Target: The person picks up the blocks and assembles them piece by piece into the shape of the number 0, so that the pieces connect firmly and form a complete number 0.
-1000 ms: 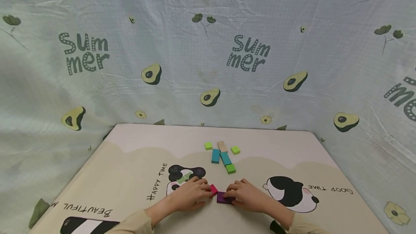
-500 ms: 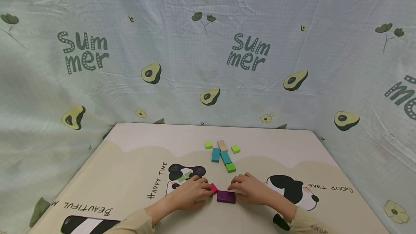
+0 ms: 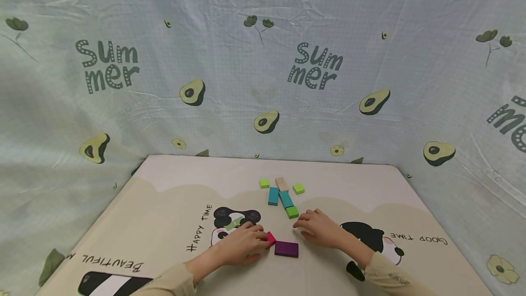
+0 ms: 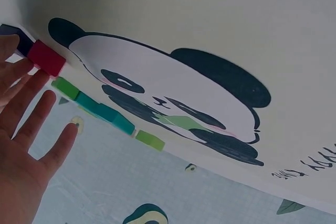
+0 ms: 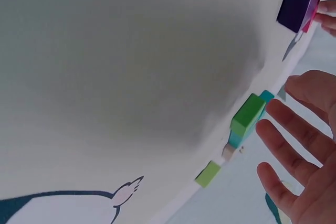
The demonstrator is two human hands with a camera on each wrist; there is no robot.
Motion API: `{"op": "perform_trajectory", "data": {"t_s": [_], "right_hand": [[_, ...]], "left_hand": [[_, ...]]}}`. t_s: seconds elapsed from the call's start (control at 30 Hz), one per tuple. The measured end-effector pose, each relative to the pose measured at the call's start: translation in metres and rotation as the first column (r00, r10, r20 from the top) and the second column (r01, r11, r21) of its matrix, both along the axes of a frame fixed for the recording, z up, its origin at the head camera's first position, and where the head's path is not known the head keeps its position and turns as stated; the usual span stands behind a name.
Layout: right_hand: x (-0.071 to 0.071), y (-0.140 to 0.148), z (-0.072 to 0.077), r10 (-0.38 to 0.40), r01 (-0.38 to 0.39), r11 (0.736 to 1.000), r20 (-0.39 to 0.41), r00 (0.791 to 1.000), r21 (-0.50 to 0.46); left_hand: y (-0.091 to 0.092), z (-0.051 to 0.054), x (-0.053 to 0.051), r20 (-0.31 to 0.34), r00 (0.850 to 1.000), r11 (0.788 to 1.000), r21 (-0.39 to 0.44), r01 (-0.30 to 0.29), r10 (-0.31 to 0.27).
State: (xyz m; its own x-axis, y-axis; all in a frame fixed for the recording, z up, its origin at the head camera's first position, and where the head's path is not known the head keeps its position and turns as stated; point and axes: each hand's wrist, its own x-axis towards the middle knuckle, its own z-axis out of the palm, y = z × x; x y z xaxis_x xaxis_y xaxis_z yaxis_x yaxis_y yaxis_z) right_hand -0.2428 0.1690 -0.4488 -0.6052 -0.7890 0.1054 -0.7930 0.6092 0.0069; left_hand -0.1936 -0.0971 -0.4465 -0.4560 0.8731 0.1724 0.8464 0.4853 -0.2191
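- A pale cloth [image 3: 230, 58] with avocados, flowers and the word "Summer" fills the upper part of the head view.
- Below it, a pink and beige table [image 3: 164, 227] with printed animals and lettering spreads across the lower half.
- The left hand [image 3: 240, 245], at bottom centre, has its fingers loosely bent and spread; its fingertips touch the side of a red block [image 3: 270, 239], and its thumb appears apart from that block.
- The red block sits at an angle just beside the upper left corner of a purple block [image 3: 286, 249], which lies flat at bottom centre; whether the two touch is unclear.
- The right hand [image 3: 322, 229], right of centre in the lower part, has its fingers loosely extended and apart, holding nothing, above and right of the purple block.
- Near its fingertips, a green block [image 3: 292, 212] meets the lower end of a slanting teal block [image 3: 285, 199].
- A wooden block [image 3: 281, 184] is at that teal block's upper end; a second teal block [image 3: 273, 196] stands to its left.
- Two lime blocks [image 3: 264, 183] flank this group at upper left and upper right.
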Motion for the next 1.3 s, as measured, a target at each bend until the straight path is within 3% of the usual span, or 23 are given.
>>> {"op": "perform_trajectory", "data": {"t_s": [0.6, 1.3], "right_hand": [[-0.028, 0.0, -0.011, -0.058, 0.062, 0.998, -0.116, 0.992, 0.028], [-0.033, -0.009, -0.013, -0.04, 0.053, 0.996, -0.16, 0.986, 0.076]], "left_hand": [[0.0, -0.002, -0.002, -0.008, 1.0, 1.0, -0.028, 0.015, -0.015], [-0.002, -0.002, -0.002, -0.008, 1.0, 1.0, -0.025, 0.003, -0.004]]}}
